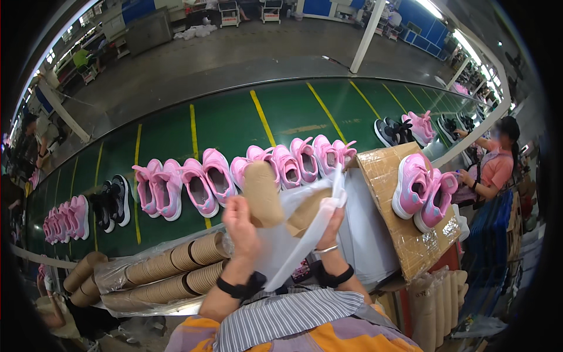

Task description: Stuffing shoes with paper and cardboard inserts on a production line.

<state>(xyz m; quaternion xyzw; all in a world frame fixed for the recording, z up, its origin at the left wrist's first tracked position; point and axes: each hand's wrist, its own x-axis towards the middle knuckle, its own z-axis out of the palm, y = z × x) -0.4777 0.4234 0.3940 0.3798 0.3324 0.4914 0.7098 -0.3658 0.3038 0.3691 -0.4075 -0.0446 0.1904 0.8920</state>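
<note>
My left hand (240, 226) is closed at the edge of a brown paperboard shoe insert (261, 190), which stands upright and is rounded at the top. My right hand (332, 227) grips a sheet of white tissue paper (305, 240), partly blurred by motion. Behind that paper a second brown insert (309, 210) shows, and what supports it is hidden. Just beyond both hands, a row of pink sneakers (287, 167) stands on a green conveyor belt (226, 126) with yellow cross lines.
Nested brown inserts (170, 270) lie in clear plastic at lower left. To the right, a taped cardboard sheet (375, 170) carries a pink sneaker pair (423, 190), beside white paper sheets (366, 234). Black sneakers (114, 202) share the belt. A co-worker (495, 158) stands at far right.
</note>
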